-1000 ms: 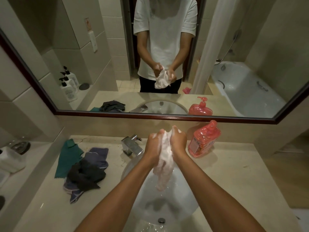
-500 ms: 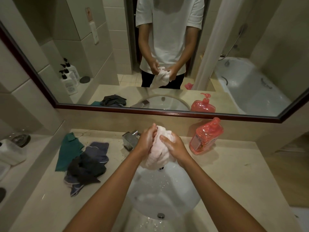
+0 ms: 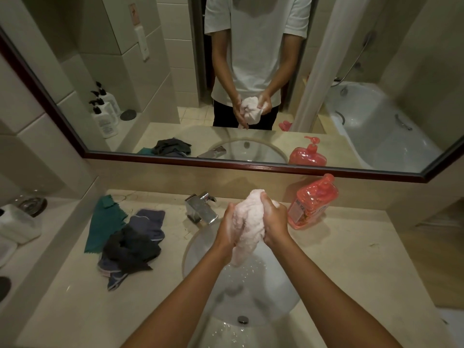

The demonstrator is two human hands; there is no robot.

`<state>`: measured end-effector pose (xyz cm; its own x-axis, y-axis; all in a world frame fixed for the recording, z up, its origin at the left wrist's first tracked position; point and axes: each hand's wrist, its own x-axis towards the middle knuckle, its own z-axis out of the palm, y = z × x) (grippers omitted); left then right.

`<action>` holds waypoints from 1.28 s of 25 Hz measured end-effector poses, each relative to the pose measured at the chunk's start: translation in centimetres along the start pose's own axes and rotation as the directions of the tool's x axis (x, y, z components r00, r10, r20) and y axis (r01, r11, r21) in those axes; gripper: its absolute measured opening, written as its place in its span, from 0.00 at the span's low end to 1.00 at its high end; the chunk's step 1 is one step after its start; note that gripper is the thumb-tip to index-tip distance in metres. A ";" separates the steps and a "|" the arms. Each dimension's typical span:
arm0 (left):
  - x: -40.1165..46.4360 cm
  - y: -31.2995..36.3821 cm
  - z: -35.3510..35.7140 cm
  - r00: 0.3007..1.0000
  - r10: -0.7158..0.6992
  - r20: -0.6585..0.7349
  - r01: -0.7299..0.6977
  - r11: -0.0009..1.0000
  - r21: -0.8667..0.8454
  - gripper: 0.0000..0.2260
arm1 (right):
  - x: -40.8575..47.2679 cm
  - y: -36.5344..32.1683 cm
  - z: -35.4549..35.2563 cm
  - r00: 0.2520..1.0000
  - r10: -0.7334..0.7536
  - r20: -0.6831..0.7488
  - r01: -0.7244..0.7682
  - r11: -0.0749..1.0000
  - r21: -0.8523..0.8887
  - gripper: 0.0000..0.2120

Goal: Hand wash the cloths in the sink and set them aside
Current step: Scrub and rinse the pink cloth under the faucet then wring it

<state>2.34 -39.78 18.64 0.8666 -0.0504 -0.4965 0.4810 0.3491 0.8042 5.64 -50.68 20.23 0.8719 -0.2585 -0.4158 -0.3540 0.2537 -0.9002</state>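
Over sink [image 3: 200, 247], bunched, sudsy pale-pink cloth [image 3: 247, 227]

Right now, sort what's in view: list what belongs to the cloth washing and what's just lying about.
Belongs to the job:
white cloth, gripped by the left hand and right hand
sink
tap
red soap bottle
pile of dark cloths
green cloth

Just lying about:
white pump bottles, seen in the mirror
white container
bathtub
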 end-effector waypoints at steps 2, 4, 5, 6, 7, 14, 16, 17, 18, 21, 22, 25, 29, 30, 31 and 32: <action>-0.4 0.0 1.1 0.998 -0.040 0.058 0.054 0.960 -0.273 0.29 | -0.4 0.2 0.6 0.999 -0.009 -0.030 0.009 1.000 -0.023 0.16; -0.1 0.3 1.7 1.000 -0.004 -0.003 0.002 0.930 -0.368 0.24 | -1.1 1.0 0.8 0.999 -0.040 -0.005 0.039 0.990 -0.132 0.18; -0.1 0.6 1.8 0.999 0.015 -0.048 -0.031 0.933 -0.358 0.22 | -1.6 1.4 0.8 0.998 -0.047 0.032 0.051 0.985 -0.163 0.19; 0.0 0.8 1.8 0.996 0.026 -0.081 -0.052 0.941 -0.334 0.22 | -1.9 1.7 0.9 0.996 -0.043 0.073 0.056 0.983 -0.176 0.20; 0.2 0.9 1.8 0.993 0.038 -0.112 -0.070 0.954 -0.293 0.22 | -2.2 1.8 0.9 0.993 -0.038 0.113 0.059 0.979 -0.193 0.21; 1.0 2.6 1.4 0.882 0.083 -0.464 -0.199 0.958 -0.208 0.13 | -3.1 3.6 -0.6 0.974 0.158 0.161 -0.176 0.979 0.099 0.21; 1.2 2.3 1.3 0.880 0.054 -0.471 -0.172 0.962 -0.213 0.16 | -3.6 3.8 -0.4 0.916 0.228 0.331 -0.315 0.918 0.242 0.24; 1.2 1.8 1.3 0.880 0.095 -0.465 -0.187 0.970 -0.154 0.16 | -3.8 3.8 0.1 0.891 0.233 0.390 -0.364 0.880 0.306 0.26; 1.0 1.2 1.4 0.879 0.173 -0.445 -0.225 0.972 -0.067 0.15 | -3.9 4.0 0.6 0.883 0.240 0.405 -0.392 0.850 0.351 0.28; 0.3 0.2 0.9 0.886 0.338 -0.317 -0.301 0.940 0.161 0.13 | -3.7 4.6 1.9 0.924 0.254 0.287 -0.346 0.874 0.341 0.26; 0.3 0.0 0.4 0.893 0.349 -0.284 -0.291 0.930 0.225 0.13 | -3.2 4.8 2.0 0.945 0.233 0.229 -0.296 0.909 0.294 0.24; 0.5 -1.0 -1.5 0.937 0.281 -0.209 -0.231 0.944 0.236 0.14 | -1.6 5.5 1.6 0.987 0.121 0.108 -0.129 0.989 0.075 0.16; 0.3 -2.8 -3.9 0.994 0.006 -0.109 -0.010 0.999 -0.044 0.17 | -0.2 6.8 2.0 0.997 0.073 0.035 -0.067 0.984 -0.165 0.11; 0.4 -3.2 -4.3 0.993 -0.025 -0.118 0.018 0.998 -0.063 0.17 | 0.0 7.3 2.2 0.997 0.076 0.007 -0.073 0.974 -0.212 0.12; 0.5 -3.7 -4.6 0.988 -0.039 -0.150 0.030 0.998 -0.063 0.16 | 0.2 8.0 2.3 0.998 0.068 -0.015 -0.070 0.962 -0.265 0.13; 0.8 -4.0 -4.8 0.980 -0.038 -0.196 0.030 0.999 -0.044 0.14 | 0.5 8.6 2.5 0.998 0.049 -0.026 -0.055 0.948 -0.314 0.15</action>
<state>0.47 -36.67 13.47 0.8048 0.1209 -0.5811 0.5004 0.3883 0.7738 3.82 -46.31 12.58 0.8442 -0.2703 -0.4628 -0.4897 -0.0381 -0.8710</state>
